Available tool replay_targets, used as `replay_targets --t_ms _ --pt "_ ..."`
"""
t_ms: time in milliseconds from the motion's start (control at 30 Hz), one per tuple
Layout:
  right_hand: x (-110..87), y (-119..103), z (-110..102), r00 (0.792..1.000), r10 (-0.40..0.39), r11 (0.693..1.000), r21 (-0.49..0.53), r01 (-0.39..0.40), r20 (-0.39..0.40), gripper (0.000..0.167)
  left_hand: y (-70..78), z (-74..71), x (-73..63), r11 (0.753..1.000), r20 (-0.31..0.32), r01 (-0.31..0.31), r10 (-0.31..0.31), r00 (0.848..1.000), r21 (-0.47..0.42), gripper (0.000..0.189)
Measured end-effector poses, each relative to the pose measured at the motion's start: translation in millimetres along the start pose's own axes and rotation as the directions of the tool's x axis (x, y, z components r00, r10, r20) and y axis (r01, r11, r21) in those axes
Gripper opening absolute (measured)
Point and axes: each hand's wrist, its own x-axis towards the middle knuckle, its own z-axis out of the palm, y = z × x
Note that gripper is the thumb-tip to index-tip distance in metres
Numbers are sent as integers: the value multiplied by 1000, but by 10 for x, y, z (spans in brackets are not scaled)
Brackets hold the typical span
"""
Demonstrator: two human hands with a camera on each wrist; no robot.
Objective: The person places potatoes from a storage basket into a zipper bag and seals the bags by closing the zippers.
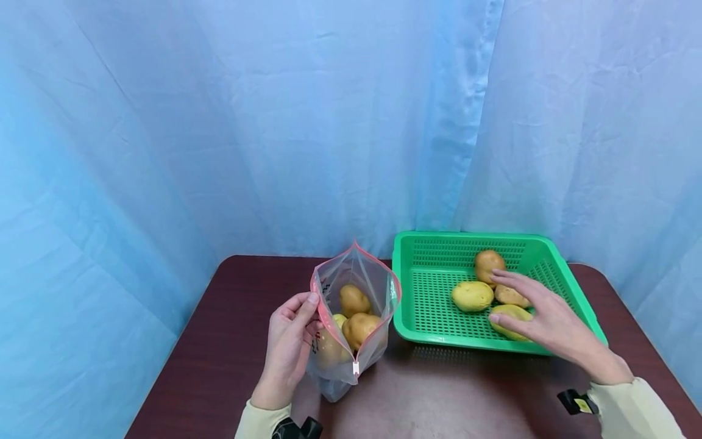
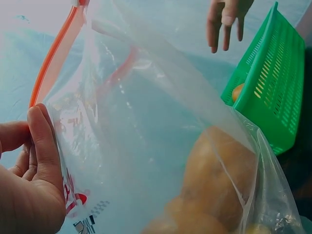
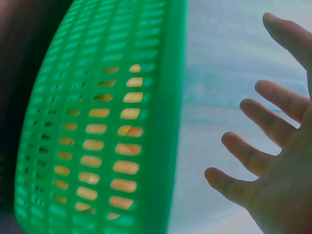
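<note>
My left hand pinches the pink-edged rim of a clear zip bag between thumb and fingers. The bag stands with its mouth spread wide, and several potatoes lie inside it. In the left wrist view, potatoes show through the plastic. Over the right part of a green basket, my right hand hovers with spread fingers and holds nothing. Beneath and beside it in the basket are a yellowish potato, a browner potato and others partly hidden by the hand.
The basket stands at the back right of the dark brown table, just right of the bag. Behind the table hangs a light blue curtain. A white zip slider sits at the bag's near corner.
</note>
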Motion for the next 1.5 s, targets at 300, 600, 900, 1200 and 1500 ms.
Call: replay_targets --t_ms 300,600,900,1200,1500 --pt "2 256 -1 999 27 999 -33 -26 43 73 3 -5 -17 1000 -2 -3 3 1000 -1 9" --pt "31 468 17 991 74 996 -52 -69 113 76 12 -2 -31 1000 0 -1 1 1000 0 8" --pt "49 610 46 975 120 991 -83 -106 189 82 -13 24 -32 1000 20 -4 4 1000 12 8" --pt "43 696 114 958 162 983 -121 -136 236 82 -4 47 -33 1000 13 -7 7 1000 1 13" --pt "68 733 100 945 171 980 -145 -134 278 78 -18 44 -36 1000 6 -3 3 1000 5 9"
